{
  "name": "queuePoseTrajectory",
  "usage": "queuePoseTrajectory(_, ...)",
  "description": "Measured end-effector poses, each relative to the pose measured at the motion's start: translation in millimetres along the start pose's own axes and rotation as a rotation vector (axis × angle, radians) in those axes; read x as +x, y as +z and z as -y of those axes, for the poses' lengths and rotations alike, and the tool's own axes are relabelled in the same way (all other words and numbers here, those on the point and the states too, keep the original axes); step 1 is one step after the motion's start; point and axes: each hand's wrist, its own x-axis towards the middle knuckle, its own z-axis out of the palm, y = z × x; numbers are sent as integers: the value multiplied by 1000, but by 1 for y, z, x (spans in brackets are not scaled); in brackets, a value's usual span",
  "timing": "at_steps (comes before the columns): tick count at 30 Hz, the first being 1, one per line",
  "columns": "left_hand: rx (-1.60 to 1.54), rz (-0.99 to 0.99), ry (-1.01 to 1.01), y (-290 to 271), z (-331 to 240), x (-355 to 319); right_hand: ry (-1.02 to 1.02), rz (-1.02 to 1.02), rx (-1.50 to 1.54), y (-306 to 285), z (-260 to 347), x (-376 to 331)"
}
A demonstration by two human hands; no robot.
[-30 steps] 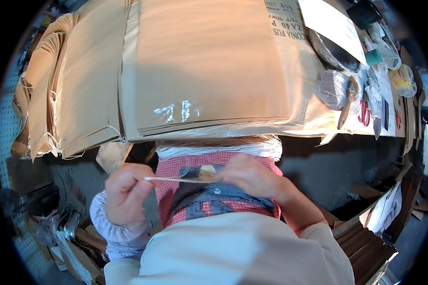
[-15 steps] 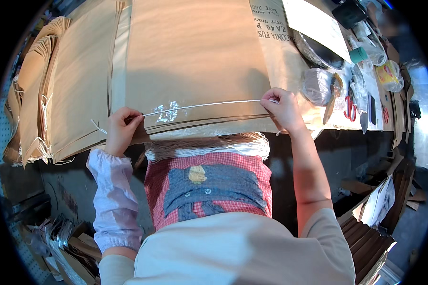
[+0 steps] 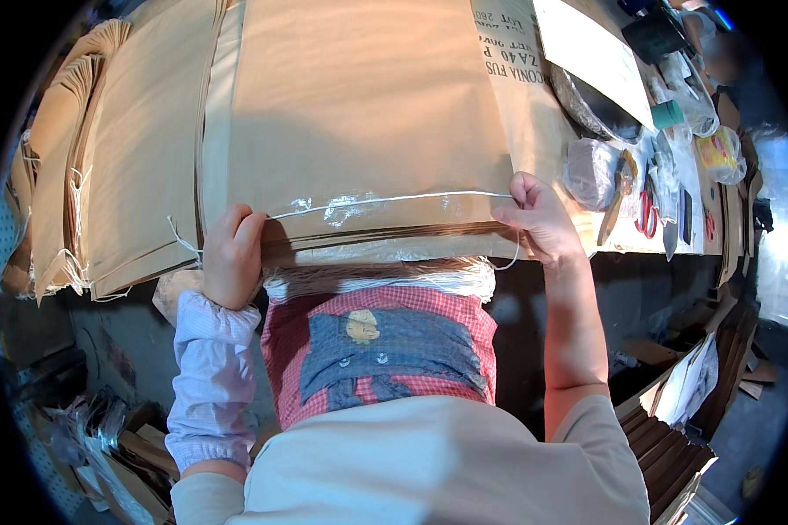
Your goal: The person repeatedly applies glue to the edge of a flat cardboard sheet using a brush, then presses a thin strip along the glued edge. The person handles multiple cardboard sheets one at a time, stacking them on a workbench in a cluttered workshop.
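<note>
A white string (image 3: 394, 199) runs across the near part of a stack of large brown paper sheets (image 3: 368, 105). At the stack's near left corner, my left hand (image 3: 234, 255) is closed on one end of the string. My right hand (image 3: 541, 219) holds the other end at the near right corner, its thumb and fingers bent together. A loose tail of string hangs below the right hand. Between the hands the string bows slightly over shiny patches on the top sheet. The stack's layered near edge shows just below it.
To the left stand more brown paper stacks (image 3: 144, 149) tied with white string. A bundle of white strings (image 3: 385, 280) lies at my waist. On the right are a wrapped twine roll (image 3: 591, 172), red-handled scissors (image 3: 647, 214), a dark bowl (image 3: 591, 103) and a white sheet (image 3: 594, 52).
My right hand has moved right and slightly down, and my left hand has turned down at the corner. The string, straight before, now curves a little.
</note>
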Motion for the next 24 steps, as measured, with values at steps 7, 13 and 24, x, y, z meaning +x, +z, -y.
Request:
queuePoseTrajectory(7, -264, 118, 73, -6, 4, 3, -675, -546, -829, 34, -18, 0)
queuePoseTrajectory(13, -406, 337, -84, -31, 11, 21, -779, -9, -968, 34, -4, 6)
queuePoseTrajectory(24, 186, 353, -640, -2, -24, 34, -655, -548, -1414, 61, -28, 22)
